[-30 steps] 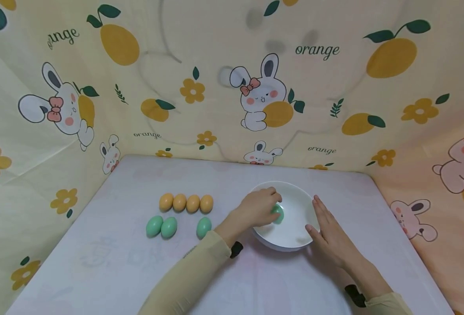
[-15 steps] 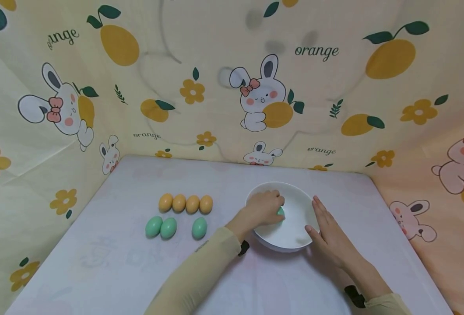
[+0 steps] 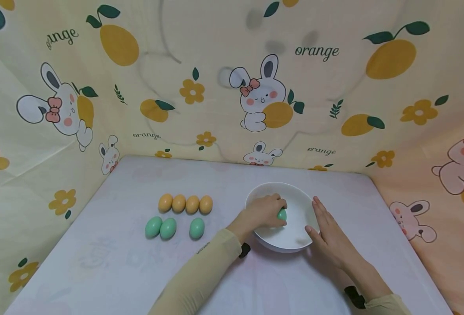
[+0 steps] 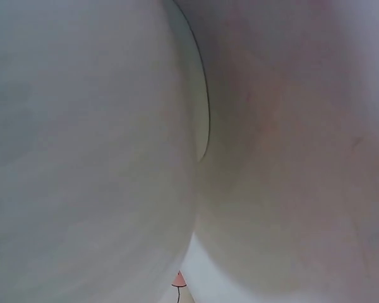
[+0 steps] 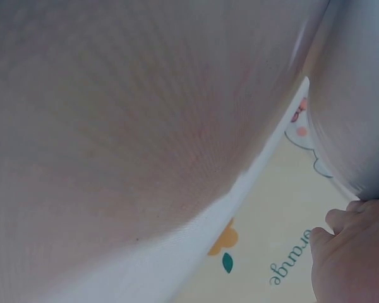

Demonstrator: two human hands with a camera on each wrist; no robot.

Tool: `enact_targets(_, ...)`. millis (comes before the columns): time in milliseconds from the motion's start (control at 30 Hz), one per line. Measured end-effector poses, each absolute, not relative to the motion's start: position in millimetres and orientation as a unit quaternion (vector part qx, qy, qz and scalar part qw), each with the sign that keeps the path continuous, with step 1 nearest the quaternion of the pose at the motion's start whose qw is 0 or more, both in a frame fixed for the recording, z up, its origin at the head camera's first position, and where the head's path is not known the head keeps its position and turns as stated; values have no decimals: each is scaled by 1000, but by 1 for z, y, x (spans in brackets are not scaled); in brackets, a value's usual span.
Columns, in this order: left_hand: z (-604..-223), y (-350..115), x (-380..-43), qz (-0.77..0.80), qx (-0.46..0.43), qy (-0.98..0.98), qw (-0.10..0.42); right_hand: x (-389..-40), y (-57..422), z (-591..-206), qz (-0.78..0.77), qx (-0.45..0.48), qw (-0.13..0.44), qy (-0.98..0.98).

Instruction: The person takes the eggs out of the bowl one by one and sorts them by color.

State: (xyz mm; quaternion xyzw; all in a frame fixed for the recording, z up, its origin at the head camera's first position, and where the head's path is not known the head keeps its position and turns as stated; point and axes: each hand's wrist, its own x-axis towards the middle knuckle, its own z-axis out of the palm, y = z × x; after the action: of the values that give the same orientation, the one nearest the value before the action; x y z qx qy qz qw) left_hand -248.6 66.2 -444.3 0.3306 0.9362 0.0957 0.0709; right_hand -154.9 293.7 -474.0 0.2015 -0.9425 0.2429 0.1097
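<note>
Inside a white bowl (image 3: 295, 236) on the right side of the table, my left hand (image 3: 261, 211) reaches in from the left. Its fingertips and thumb pinch a green egg (image 3: 282, 215), partly hidden by the hand. My right hand (image 3: 332, 236) rests with straight fingers along the bowl's right side. The right wrist view catches that hand's knuckles (image 5: 354, 252) against the bowl's pale wall (image 5: 360, 95). Blurred close surfaces fill most of the left wrist view, and neither the egg nor the fingers appear there.
Left of the bowl, several yellow eggs (image 3: 192, 204) stand in a row. In front of them lie a pair of green eggs (image 3: 168, 228) side by side and a single green egg (image 3: 197, 229), near the left sleeve (image 3: 200, 271). A printed curtain (image 3: 216, 109) encloses the table's back and sides.
My left hand has shifted slightly right and lower in the bowl, the green egg moving right with it. The single green egg on the table has rolled a little left. My right hand stays put.
</note>
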Motion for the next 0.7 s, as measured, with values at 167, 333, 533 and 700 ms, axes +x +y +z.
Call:
enact_targets(167, -444, 65, -249, 110, 335, 933, 73, -155, 294, -474, 243, 201, 109, -943)
enact_targets(333, -445, 64, -249, 114, 341, 931, 70, -155, 294, -475, 244, 201, 109, -942)
enact_targets(533, -441, 62, -247, 125, 350, 926, 64, -155, 294, -475, 243, 197, 105, -944)
enact_targets(700, -433, 58, -242, 141, 365, 919, 43, -155, 295, -475, 241, 199, 108, -944)
